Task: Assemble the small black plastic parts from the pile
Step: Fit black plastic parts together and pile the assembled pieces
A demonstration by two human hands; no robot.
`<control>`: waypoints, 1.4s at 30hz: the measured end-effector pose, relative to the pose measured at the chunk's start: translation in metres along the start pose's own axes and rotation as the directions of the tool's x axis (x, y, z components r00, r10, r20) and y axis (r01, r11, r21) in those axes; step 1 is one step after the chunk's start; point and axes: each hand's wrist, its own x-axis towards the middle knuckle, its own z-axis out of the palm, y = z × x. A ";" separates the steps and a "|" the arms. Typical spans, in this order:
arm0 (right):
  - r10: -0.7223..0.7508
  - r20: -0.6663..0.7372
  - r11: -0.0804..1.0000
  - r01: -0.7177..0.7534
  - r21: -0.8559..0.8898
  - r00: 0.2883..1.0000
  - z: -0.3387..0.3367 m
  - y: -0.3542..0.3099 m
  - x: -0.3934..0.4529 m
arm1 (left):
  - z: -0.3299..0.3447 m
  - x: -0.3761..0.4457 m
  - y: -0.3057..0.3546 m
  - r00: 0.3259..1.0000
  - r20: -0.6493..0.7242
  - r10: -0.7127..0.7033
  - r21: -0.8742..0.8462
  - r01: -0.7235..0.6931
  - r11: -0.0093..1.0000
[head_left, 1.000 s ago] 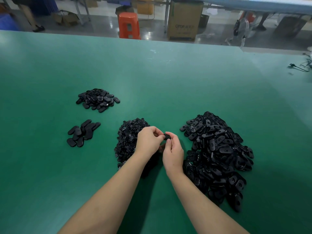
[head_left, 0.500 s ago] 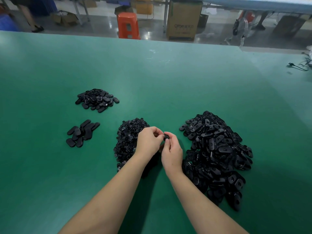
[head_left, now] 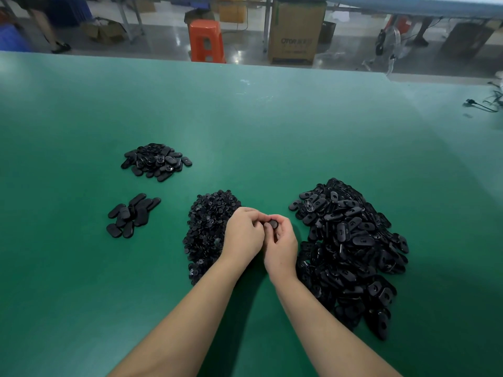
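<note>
Fingers [head_left: 268, 227] of both hands pinch together over one small black part [head_left: 273, 223], the left hand [head_left: 243, 236] curled in a loose fist against it and the right hand [head_left: 281, 244] gripping it from the other side, thumb pressed on its face. The two hands touch, held just above the green counter [head_left: 272, 131]. Directly left of the fingers, partly under the left wrist, lies a pile of small round pieces [head_left: 209, 227]. Just to their right spreads a big heap of oval shells [head_left: 351, 248]. Farther left sits a small cluster of flat ovals [head_left: 132, 214], and beyond it a second mound of parts [head_left: 156, 161]. Past the counter's far edge stands an orange stool [head_left: 206, 40] beside a cardboard box [head_left: 296, 32].
</note>
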 end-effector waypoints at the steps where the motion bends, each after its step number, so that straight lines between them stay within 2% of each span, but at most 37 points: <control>1: 0.004 0.002 1.000 -0.004 0.004 1.000 0.000 0.000 0.000 | 0.000 0.000 0.000 1.000 0.002 0.003 -0.007 -0.003 1.000; 16: 0.021 0.049 0.996 -0.017 -0.093 0.999 -0.002 -0.005 0.001 | -0.003 0.007 -0.013 0.999 0.041 -0.030 0.017 0.029 0.999; 24: 0.004 0.058 0.989 0.004 -0.149 0.998 -0.001 -0.006 0.000 | -0.004 0.008 -0.019 0.998 0.057 -0.033 -0.036 0.035 0.999; 33: 0.021 0.058 0.992 -0.013 -0.126 0.998 -0.002 -0.007 0.000 | -0.006 0.010 -0.017 0.991 0.127 -0.041 -0.009 0.043 0.999; 42: 0.013 0.045 0.994 -0.008 -0.107 0.999 -0.002 -0.006 -0.001 | -0.007 0.007 -0.013 0.988 0.136 -0.071 0.017 0.070 0.997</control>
